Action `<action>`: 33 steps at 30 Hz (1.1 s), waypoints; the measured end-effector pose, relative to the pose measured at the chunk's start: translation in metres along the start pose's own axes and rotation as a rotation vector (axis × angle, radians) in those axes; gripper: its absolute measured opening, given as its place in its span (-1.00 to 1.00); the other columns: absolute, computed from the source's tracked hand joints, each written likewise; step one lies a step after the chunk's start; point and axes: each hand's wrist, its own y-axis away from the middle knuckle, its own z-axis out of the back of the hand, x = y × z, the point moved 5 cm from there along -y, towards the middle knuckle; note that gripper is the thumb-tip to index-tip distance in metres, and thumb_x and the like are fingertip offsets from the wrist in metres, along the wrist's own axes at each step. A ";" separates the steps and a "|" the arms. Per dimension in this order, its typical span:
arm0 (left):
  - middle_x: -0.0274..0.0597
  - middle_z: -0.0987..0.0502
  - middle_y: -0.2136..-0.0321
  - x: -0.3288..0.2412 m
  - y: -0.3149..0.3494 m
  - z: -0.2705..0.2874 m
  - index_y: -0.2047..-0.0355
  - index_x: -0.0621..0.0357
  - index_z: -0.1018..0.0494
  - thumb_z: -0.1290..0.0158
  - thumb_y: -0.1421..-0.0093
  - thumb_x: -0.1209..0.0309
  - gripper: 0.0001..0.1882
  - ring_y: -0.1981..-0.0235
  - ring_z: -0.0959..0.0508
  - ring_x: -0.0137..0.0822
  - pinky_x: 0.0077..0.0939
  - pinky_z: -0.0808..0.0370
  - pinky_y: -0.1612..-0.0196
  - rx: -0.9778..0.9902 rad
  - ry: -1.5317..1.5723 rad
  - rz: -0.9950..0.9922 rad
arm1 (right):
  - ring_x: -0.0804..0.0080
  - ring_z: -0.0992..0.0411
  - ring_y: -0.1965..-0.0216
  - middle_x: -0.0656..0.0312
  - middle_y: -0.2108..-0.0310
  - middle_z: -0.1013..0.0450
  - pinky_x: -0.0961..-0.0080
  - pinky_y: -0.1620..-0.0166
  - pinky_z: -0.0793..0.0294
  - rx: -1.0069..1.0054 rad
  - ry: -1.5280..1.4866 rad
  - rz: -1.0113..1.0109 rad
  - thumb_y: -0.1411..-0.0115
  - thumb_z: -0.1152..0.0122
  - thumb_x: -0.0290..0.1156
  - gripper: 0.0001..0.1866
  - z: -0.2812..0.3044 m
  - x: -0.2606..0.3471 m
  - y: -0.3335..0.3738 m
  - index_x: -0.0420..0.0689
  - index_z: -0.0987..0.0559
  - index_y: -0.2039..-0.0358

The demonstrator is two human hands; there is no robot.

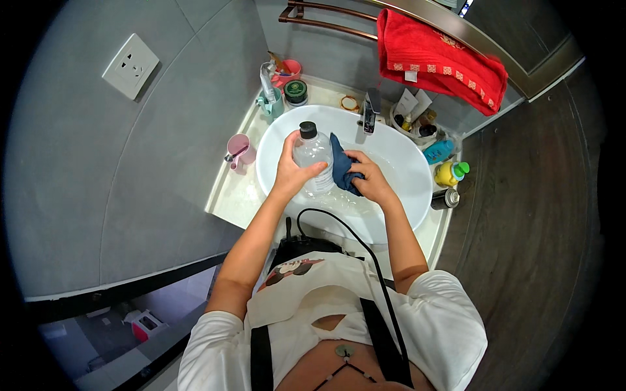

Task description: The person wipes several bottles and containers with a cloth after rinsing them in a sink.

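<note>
My left hand (pixel 293 171) is wrapped round a clear bottle (pixel 313 154) with a black cap, tilted over the white oval sink (pixel 274 140). A pale printed label shows on the bottle's lower side. In my right hand (pixel 370 177) is a dark blue cloth (pixel 343 171), bunched between the fingers. The cloth lies close against the bottle's right side; whether it presses on it I cannot tell. Water stands in the basin beneath both hands. Behind them rises the metal faucet (pixel 369 112).
A pink cup (pixel 241 149), a green cup (pixel 271 105) and a dark round jar (pixel 295 92) line the counter's left side. On the right stand a blue bottle (pixel 438 152), a yellow pump bottle (pixel 447 174) and a can (pixel 445 199). A red towel (pixel 433 62) hangs above.
</note>
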 end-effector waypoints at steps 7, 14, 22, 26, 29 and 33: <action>-0.08 -0.28 0.08 0.005 0.003 0.005 -0.07 0.20 -0.08 -0.27 0.23 0.34 -0.15 -0.01 -0.26 -0.25 -0.42 -0.20 -0.06 -0.074 0.052 0.041 | 0.14 -0.30 0.10 0.19 0.11 -0.34 0.34 0.03 -0.32 0.074 0.437 -0.218 0.21 -0.11 -0.60 -0.64 -0.029 -0.084 0.036 0.06 -0.55 0.34; -0.07 -0.25 0.03 0.006 0.009 0.005 -0.07 0.22 -0.07 -0.26 0.22 0.39 -0.16 -0.04 -0.24 -0.25 -0.43 -0.17 -0.09 -0.048 0.042 0.034 | 0.14 -0.29 0.05 0.08 0.09 -0.34 0.33 -0.01 -0.28 0.011 0.399 -0.246 0.12 -0.20 -0.36 -0.64 -0.019 -0.089 0.054 -0.09 -0.50 0.23; -0.07 -0.22 0.01 -0.016 0.019 -0.036 -0.12 0.22 0.00 -0.24 0.21 0.42 -0.11 -0.05 -0.23 -0.24 -0.41 -0.17 -0.10 0.033 0.032 0.021 | 0.08 -0.10 -0.15 -0.07 -0.13 -0.11 0.37 -0.14 -0.13 -0.061 0.164 -0.051 0.20 -0.32 -0.28 -0.11 -0.003 0.027 0.023 -0.12 -0.11 -0.16; -0.04 -0.19 -0.01 -0.021 0.022 -0.058 -0.12 0.22 0.02 -0.25 0.21 0.35 -0.08 -0.06 -0.22 -0.22 -0.38 -0.17 -0.10 0.090 0.000 0.014 | 0.07 -0.08 -0.17 -0.09 -0.15 -0.06 0.35 -0.15 -0.09 -0.144 -0.234 -0.116 0.26 -0.38 -0.28 0.03 -0.001 0.015 0.031 -0.16 0.00 -0.20; -0.04 -0.18 -0.02 -0.014 0.027 -0.074 -0.13 0.20 0.03 -0.24 0.19 0.33 -0.09 -0.08 -0.20 -0.20 -0.38 -0.15 -0.11 0.147 -0.011 0.022 | 0.08 -0.11 -0.15 -0.08 -0.13 -0.10 0.36 -0.13 -0.13 -0.232 -0.220 -0.167 0.28 -0.39 -0.29 0.02 0.003 0.022 0.044 -0.16 -0.02 -0.18; -0.04 -0.15 -0.06 -0.001 0.039 -0.107 -0.16 0.16 0.05 -0.17 0.08 0.31 -0.15 -0.13 -0.13 -0.20 -0.38 -0.08 -0.15 0.294 0.039 0.015 | 0.11 -0.20 -0.09 -0.05 -0.07 -0.19 0.37 -0.08 -0.21 -0.270 -0.108 -0.354 0.35 -0.42 -0.30 0.01 0.020 0.010 0.071 -0.16 -0.08 -0.14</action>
